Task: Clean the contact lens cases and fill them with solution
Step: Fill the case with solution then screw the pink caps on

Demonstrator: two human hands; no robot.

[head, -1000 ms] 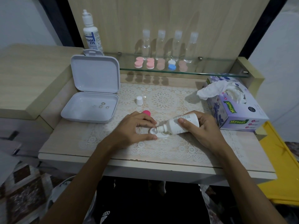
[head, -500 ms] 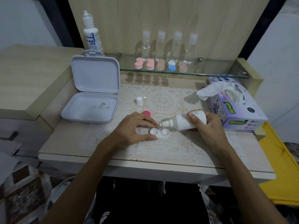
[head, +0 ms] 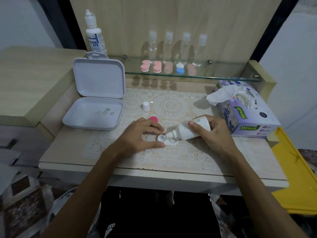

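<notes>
White plastic, the open contact lens case (head: 167, 140) lies on the lace mat (head: 171, 107) near the front middle of the table (head: 68, 152), both wells uncapped. The left hand (head: 139, 134) pinches its left end between thumb and forefinger. The right hand (head: 216, 133) grips a small white solution bottle (head: 187, 130), thumb on top and fingers curled round its base; the bottle lies tilted with its nozzle down at the case's left well. Print on the bottle is too small to read.

Just behind the left hand a pink cap (head: 153, 119) peeks out, and farther back a small white cap (head: 146, 106) stands on the mat. To the left sits an open white hinged box (head: 97, 98) with a few small rings in its tray. At the right edge is a purple tissue box (head: 247, 117) marked "Mysoft", with the word "Soft" legible on its end and tissue bunched out of the top.

On the glass shelf (head: 223, 78) behind stand four clear bottles (head: 177, 47), a row of closed pink lens cases (head: 151, 67) with one white-and-blue case (head: 180, 68), and a tall white bottle (head: 95, 35) reading "EAM EYE".
</notes>
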